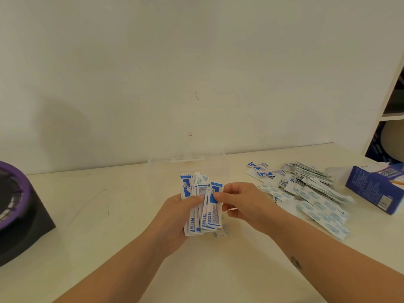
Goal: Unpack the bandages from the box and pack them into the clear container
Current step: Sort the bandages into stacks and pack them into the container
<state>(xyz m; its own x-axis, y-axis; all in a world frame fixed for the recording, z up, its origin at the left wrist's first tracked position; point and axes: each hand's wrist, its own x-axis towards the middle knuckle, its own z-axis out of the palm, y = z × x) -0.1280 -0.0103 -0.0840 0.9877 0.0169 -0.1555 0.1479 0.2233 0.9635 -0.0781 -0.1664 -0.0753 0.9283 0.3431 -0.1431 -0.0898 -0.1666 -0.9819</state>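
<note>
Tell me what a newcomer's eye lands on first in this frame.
First, the fanned bundle of blue-and-white bandages at centre, held by the left hand while the right hand pinches the front strip. Next, the loose pile of bandages spread on the table to the right, beside the blue box lying near the edge. The clear container behind the hands is nearly invisible against the wall.

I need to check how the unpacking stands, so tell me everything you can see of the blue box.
The blue box is printed cardboard with white lettering and a barcode on its near end. It lies on its side at the right edge of the table, beyond the loose bandage pile, apparently not touching it. Neither hand touches it.
</note>
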